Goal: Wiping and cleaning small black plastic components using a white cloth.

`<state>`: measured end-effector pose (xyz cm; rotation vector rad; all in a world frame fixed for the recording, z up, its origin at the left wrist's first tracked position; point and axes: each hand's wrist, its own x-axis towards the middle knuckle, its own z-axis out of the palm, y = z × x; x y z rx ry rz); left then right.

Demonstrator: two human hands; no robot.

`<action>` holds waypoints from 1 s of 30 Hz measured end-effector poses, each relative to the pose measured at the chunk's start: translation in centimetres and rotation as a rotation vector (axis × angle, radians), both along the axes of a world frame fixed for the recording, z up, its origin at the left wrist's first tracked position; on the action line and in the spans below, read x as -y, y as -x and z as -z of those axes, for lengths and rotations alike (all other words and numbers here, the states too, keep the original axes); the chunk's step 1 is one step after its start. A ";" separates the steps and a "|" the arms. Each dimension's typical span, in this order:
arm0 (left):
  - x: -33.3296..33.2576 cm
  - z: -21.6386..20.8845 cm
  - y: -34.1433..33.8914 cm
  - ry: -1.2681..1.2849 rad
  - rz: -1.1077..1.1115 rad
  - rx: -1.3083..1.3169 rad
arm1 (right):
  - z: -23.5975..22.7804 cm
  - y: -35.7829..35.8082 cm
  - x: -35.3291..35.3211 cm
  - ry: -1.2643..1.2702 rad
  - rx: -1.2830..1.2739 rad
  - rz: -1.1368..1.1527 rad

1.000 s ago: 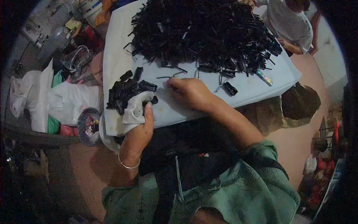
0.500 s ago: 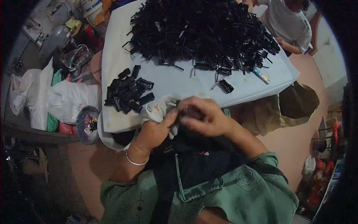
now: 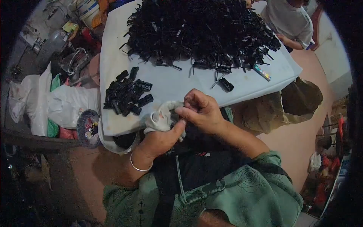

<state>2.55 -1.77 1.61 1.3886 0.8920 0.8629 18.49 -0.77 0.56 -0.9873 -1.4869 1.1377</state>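
Note:
My left hand (image 3: 163, 139) is at the front edge of the table, partly covered by a whitish cloth glove (image 3: 162, 120), with its thumb bare. Close against it, my right hand (image 3: 206, 115) has its fingers curled, the thumb and fingertips meeting near the left thumb. Both hands are closed together; whatever sits between them is too small or hidden to make out. Just beyond my left hand lies a small heap of black plastic pieces (image 3: 126, 92). A single black piece (image 3: 227, 84) with a thin stem rests farther right.
A big pile of black plastic parts (image 3: 204, 34) covers the far part of the white-covered table (image 3: 177, 81). Near it lies a slim colourful stick (image 3: 262, 72). Another person (image 3: 289, 22) is at the far right. White sacks (image 3: 72, 104), a clear bowl (image 3: 89, 128) and a brown sack (image 3: 264, 111) flank the table.
A dark thing seen between my hands earlier no longer shows. My right hand has turned, its fingers now curled up beside the left thumb. The view has shifted slightly.

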 end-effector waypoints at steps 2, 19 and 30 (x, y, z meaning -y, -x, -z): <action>-0.6 0.9 0.2 -0.192 -0.084 -0.187 | 0.1 -0.2 -0.3 0.095 0.043 -0.065; -0.6 1.6 0.4 -0.380 -0.172 -0.291 | 0.8 -0.4 -0.1 0.029 0.134 -0.222; -0.6 1.8 -0.3 -0.973 -0.280 -0.784 | 1.9 1.5 0.3 0.133 0.005 -0.072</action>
